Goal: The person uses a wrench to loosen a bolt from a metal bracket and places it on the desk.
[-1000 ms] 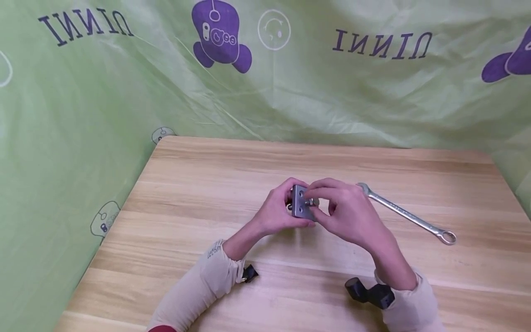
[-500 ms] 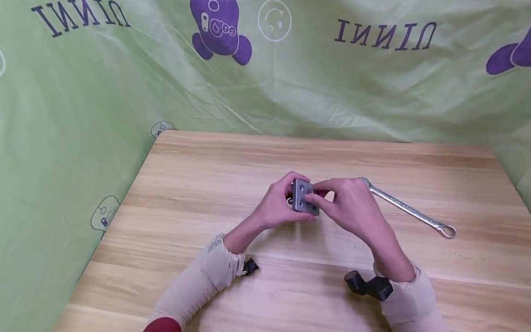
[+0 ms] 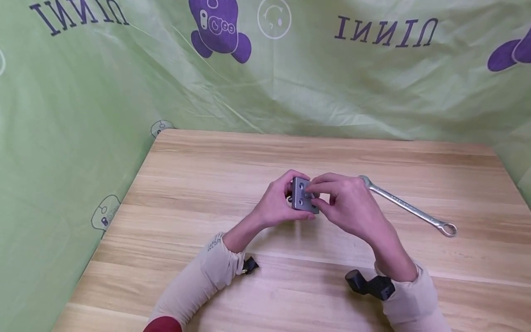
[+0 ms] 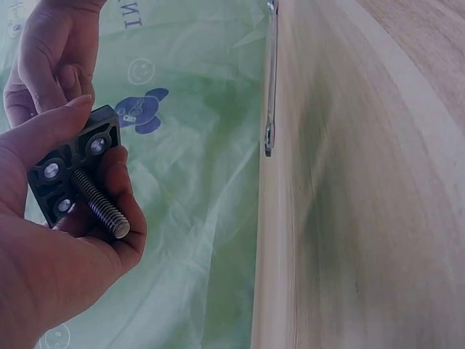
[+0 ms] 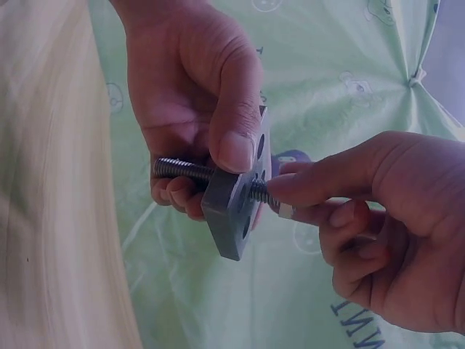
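Observation:
In the head view my left hand [image 3: 271,205] grips a grey square plate [image 3: 296,199] with holes by its edges, raised above the table. A long threaded bolt [image 4: 102,203] runs through the middle of the plate, its bare end sticking out on the palm side among my left fingers. On the plate's other face my right hand [image 3: 352,200] pinches the bolt's hex end [image 5: 286,211] between thumb and forefinger. A short stretch of thread shows between the plate and those fingertips in the right wrist view. My right hand's other fingers are curled back, off the plate.
A combination wrench [image 3: 408,206] lies slanted on the wooden table [image 3: 199,184], right of my right hand. Green printed cloth [image 3: 311,92] hangs behind the table and along its left side. A black wrist device [image 3: 369,285] juts inward from my right sleeve.
My right thumb and forefinger have shifted against each other on the bolt: the thumb reached forward half a second ago, and now the forefinger does. The head view has tilted down slightly.

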`<state>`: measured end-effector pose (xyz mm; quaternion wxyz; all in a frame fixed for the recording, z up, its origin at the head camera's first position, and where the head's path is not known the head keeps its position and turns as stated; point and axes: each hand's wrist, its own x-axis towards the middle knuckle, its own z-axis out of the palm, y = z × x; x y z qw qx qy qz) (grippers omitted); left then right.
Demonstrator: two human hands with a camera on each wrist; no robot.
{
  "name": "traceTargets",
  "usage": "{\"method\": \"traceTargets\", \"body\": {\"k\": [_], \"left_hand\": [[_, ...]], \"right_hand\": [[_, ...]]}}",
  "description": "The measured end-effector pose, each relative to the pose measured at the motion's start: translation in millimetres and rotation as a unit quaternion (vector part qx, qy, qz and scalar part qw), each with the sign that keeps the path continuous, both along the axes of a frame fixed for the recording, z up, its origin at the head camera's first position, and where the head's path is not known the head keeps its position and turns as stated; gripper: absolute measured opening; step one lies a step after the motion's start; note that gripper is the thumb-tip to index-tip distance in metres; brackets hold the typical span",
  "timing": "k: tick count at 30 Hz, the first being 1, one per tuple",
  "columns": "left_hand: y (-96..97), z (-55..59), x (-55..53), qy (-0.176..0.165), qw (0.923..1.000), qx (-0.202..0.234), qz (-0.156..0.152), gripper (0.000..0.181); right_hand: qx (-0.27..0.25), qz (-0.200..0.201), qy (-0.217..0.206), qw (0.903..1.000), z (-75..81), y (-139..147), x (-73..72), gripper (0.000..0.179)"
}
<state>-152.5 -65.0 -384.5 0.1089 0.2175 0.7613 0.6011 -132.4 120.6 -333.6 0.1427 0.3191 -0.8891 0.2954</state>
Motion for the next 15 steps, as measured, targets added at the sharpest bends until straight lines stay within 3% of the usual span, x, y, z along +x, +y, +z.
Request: {"method": "traceTargets", "body": {"k": [7, 12, 15], "left_hand": [[1.5, 0.2, -0.3, 0.001, 1.0, -0.002, -0.001, 0.069], [1.1, 0.6, -0.3, 0.002, 1.0, -0.002, 0.001, 0.069], [0.7, 0.8, -0.3, 0.002, 1.0, -0.008, 0.004, 0.069]], "right_hand": [[0.001, 0.018, 0.038, 0.9991, -0.9, -0.8, -0.5, 0.025], [-0.007, 0.024, 0.016, 0.9996, 0.9, 2.1, 0.4, 0.025], [-0.01, -0.004, -0.015, 0.9998, 3.4, 3.6, 0.4, 0.022]]}}
